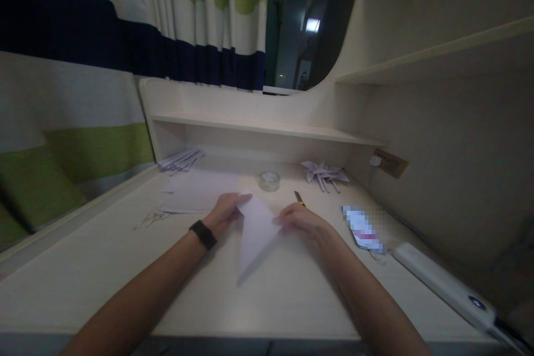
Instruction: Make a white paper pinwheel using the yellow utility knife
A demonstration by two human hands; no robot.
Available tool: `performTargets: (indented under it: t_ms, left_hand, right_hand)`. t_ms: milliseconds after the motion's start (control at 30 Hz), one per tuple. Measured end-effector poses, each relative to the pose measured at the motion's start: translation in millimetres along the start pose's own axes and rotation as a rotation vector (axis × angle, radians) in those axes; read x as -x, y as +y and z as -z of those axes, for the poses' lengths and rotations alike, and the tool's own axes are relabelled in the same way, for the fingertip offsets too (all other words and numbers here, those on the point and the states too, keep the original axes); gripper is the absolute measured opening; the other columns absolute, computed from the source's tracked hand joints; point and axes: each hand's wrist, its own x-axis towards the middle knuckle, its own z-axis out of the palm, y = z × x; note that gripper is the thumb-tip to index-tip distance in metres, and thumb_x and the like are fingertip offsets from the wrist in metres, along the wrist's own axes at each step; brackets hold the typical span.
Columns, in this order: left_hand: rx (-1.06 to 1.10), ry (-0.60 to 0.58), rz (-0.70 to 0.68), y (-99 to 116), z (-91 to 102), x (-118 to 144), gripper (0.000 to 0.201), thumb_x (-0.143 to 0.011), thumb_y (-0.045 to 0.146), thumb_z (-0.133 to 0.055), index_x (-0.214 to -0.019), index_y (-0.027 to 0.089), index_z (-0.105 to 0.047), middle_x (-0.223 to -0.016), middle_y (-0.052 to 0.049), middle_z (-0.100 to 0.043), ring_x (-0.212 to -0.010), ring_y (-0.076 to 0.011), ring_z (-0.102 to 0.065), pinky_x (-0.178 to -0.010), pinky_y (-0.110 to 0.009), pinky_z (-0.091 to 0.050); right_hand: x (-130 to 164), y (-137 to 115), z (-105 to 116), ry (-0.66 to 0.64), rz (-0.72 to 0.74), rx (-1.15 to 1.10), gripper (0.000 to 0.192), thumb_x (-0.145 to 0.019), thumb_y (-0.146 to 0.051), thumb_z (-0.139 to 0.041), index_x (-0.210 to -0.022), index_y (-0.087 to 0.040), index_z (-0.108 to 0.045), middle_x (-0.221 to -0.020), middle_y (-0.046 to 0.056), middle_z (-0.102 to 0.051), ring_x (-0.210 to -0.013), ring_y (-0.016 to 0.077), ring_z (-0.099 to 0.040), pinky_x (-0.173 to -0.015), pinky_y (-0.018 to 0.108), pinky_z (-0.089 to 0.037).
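— How far along is the folding looking?

— I'd judge it as early to middle. The sheet of paper (255, 228) is already lying as a long triangle on the desk (104, 267), wide end away from the person and point toward them, so at least one fold seems to be in. It is not yet looking like the finished paper pinwheels (323, 173) sitting at the back right, so several folds are probably remaining.

— Where is the paper sitting, exactly?

— In the middle of the desk, between the two hands, just in front of the roll of tape (269, 181) and near the flat stack of sheets (200, 192) on the left.

— What is the left hand (225, 212) doing?

— It is reaching in from the lower left with a dark wristband (202, 234) showing. The fingers are curling loosely and pinching the upper left corner of the triangle.

— And the right hand (301, 221)?

— It is coming in from the lower right, palm down, fingers bending lightly and resting on the right edge of the paper, holding it against the desk. I cannot tell whether the thumb is going under the sheet. A small knife (299, 197) is lying just beyond its knuckles, apart from it.

— Anything else around?

— A phone (362, 229) is lying to the right, a white power strip (442, 283) beside it, and paper strips (180, 160) are resting at the back left.
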Motion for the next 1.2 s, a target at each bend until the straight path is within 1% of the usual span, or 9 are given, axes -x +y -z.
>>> performTargets:
  t_ms: [67, 167, 233, 367, 500, 733, 900, 1033, 1200]
  left_hand:
    - [-0.005, -0.034, 0.002, 1.8, 4.0, -1.5, 0.029, -0.059, 0.031, -0.078, -0.071, 0.009, -0.063, -0.073, -0.009, -0.066, -0.061, -0.0156, -0.060, -0.054, -0.026, -0.045]
    - [-0.067, -0.183, 0.029, 6.5, 8.3, 0.5, 0.032, -0.061, 0.028, -0.077, -0.085, 0.010, -0.067, -0.086, -0.010, -0.068, -0.072, -0.0175, -0.062, -0.063, -0.028, -0.048]
    - [-0.147, -0.272, 0.044, 9.0, 10.3, 2.9, 0.034, -0.062, 0.027, -0.076, -0.091, 0.011, -0.068, -0.084, -0.009, -0.068, -0.070, -0.0173, -0.062, -0.062, -0.027, -0.047]
    - [-0.315, -0.335, 0.044, 10.0, 13.7, 5.0, 0.028, -0.063, 0.033, -0.075, -0.074, 0.008, -0.068, -0.062, -0.005, -0.062, -0.053, -0.0127, -0.053, -0.049, -0.024, -0.035]
    - [-0.440, -0.382, 0.021, 11.1, 16.5, 4.9, 0.033, -0.065, 0.039, -0.073, -0.059, 0.009, -0.062, -0.051, -0.001, -0.054, -0.045, -0.0091, -0.042, -0.045, -0.023, -0.026]
    - [-0.562, -0.393, -0.050, 15.8, 7.7, 12.1, 0.032, -0.066, 0.040, -0.071, -0.059, 0.009, -0.064, -0.048, 0.001, -0.050, -0.044, -0.0081, -0.039, -0.043, -0.022, -0.024]
    - [-0.602, -0.482, -0.037, 7.5, -4.8, 19.1, 0.033, -0.067, 0.042, -0.070, -0.068, 0.009, -0.069, -0.051, -0.001, -0.056, -0.043, -0.0097, -0.044, -0.041, -0.022, -0.027]
    - [-0.583, -0.504, -0.048, -0.6, -8.2, 19.2, 0.029, -0.067, 0.038, -0.070, -0.070, 0.009, -0.070, -0.055, -0.002, -0.059, -0.045, -0.0099, -0.046, -0.043, -0.022, -0.030]
    - [-0.521, -0.483, -0.022, -0.2, -6.7, 16.2, 0.023, -0.067, 0.032, -0.069, -0.063, 0.010, -0.068, -0.050, -0.001, -0.056, -0.042, -0.0088, -0.042, -0.043, -0.022, -0.027]
  right_hand:
    - [-0.8, -1.0, 4.7, 0.107, 0.075, -0.057, 0.020, -0.061, -0.026, -0.078, -0.064, -0.011, -0.065, -0.061, 0.004, -0.065, -0.053, 0.0096, -0.059, -0.056, 0.021, -0.049]
    - [-3.2, -0.5, 8.4, 0.265, 0.153, -0.136, 0.015, -0.061, -0.023, -0.075, -0.066, -0.012, -0.066, -0.067, 0.005, -0.066, -0.059, 0.0108, -0.060, -0.058, 0.022, -0.048]
    - [-4.0, 0.7, 9.2, 0.304, 0.158, -0.132, 0.013, -0.059, -0.021, -0.074, -0.065, -0.012, -0.067, -0.067, 0.005, -0.067, -0.060, 0.0121, -0.060, -0.057, 0.023, -0.047]
    - [-1.1, 1.3, 10.2, 0.230, 0.169, -0.045, 0.015, -0.056, -0.022, -0.076, -0.064, -0.011, -0.069, -0.065, 0.006, -0.066, -0.059, 0.0124, -0.058, -0.056, 0.024, -0.045]
    - [1.5, 0.4, 13.0, 0.174, 0.198, -0.001, 0.020, -0.056, -0.026, -0.077, -0.065, -0.011, -0.070, -0.065, 0.006, -0.066, -0.060, 0.0125, -0.058, -0.057, 0.024, -0.044]
    - [6.7, -4.8, 16.6, 0.090, 0.170, 0.085, 0.020, -0.057, -0.028, -0.075, -0.068, -0.011, -0.072, -0.065, 0.005, -0.066, -0.057, 0.0114, -0.056, -0.054, 0.022, -0.040]
    - [13.2, -12.1, -5.1, -0.049, 0.126, 0.170, 0.022, -0.063, -0.031, -0.072, -0.072, -0.011, -0.073, -0.061, 0.003, -0.065, -0.050, 0.0092, -0.051, -0.049, 0.021, -0.036]
    - [10.5, -11.2, -20.2, -0.007, 0.084, 0.218, 0.016, -0.062, -0.026, -0.070, -0.065, -0.011, -0.071, -0.047, -0.002, -0.057, -0.040, 0.0067, -0.041, -0.042, 0.021, -0.028]
    - [8.5, -10.3, -17.0, 0.035, 0.078, 0.170, 0.013, -0.060, -0.024, -0.071, -0.062, -0.012, -0.071, -0.046, -0.001, -0.058, -0.039, 0.0073, -0.042, -0.040, 0.021, -0.028]
